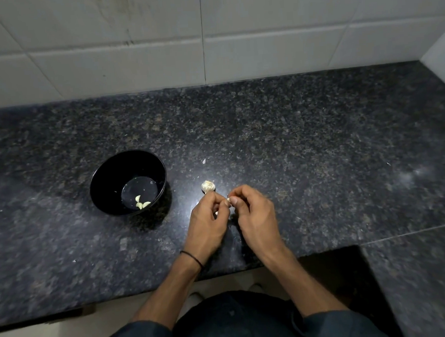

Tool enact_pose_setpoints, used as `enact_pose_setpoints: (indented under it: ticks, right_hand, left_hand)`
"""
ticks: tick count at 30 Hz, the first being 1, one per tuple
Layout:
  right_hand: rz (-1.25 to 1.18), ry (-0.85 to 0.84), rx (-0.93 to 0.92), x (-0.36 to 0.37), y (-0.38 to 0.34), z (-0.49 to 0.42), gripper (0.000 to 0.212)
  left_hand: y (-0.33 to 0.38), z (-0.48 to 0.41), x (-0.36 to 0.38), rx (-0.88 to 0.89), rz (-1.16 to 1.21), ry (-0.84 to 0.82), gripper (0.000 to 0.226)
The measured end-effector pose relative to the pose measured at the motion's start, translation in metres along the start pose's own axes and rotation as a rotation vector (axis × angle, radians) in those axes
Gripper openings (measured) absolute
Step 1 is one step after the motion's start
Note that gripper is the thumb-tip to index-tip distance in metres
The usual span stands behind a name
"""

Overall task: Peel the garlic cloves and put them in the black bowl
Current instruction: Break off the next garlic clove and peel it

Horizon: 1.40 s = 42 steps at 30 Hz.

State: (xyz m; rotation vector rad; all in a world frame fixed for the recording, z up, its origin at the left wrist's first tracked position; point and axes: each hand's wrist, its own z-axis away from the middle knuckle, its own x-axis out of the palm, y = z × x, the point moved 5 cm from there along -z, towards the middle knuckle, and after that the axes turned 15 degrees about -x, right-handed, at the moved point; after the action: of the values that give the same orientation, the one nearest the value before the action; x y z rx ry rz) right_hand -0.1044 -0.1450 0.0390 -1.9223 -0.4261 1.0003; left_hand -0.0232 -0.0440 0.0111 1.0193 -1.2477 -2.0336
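- A garlic clove (228, 201) is pinched between left hand (207, 216) and right hand (256, 216)
- The black bowl (104, 182), with peeled cloves (141, 202), is set at their 10 o'clock

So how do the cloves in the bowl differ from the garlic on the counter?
The cloves in the black bowl look bare, smooth and yellowish; the garlic on the counter is whitish with papery skin. The cloves are loose single pieces; the garlic is one clump. Both are pale.
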Motion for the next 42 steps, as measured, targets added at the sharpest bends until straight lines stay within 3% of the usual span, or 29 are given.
enact_pose_setpoints:
  ticks: [4, 10, 24, 30, 42]
  right_hand:
    - [-0.04, 0.011, 0.045, 0.0, 0.002, 0.0, 0.011]
    - [-0.356, 0.083, 0.309, 0.007, 0.016, 0.005, 0.011]
    - [-0.198, 0.081, 0.191, 0.005, 0.023, 0.006, 0.016]
    - [-0.226, 0.103, 0.22, 0.002, 0.024, 0.007, 0.016]
    - [-0.343, 0.092, 0.283, 0.004, 0.027, 0.005, 0.021]
  left_hand:
    - [-0.004, -0.001, 0.003, -0.08, 0.153, -0.056, 0.018]
    - [-0.005, -0.002, -0.001, -0.123, 0.252, -0.052, 0.021]
    - [-0.011, -0.006, 0.001, 0.121, -0.383, 0.056, 0.011]
    - [-0.008, -0.006, 0.003, 0.136, -0.396, 0.069, 0.011]
    - [0.003, -0.001, -0.008, 0.126, -0.174, 0.133, 0.008]
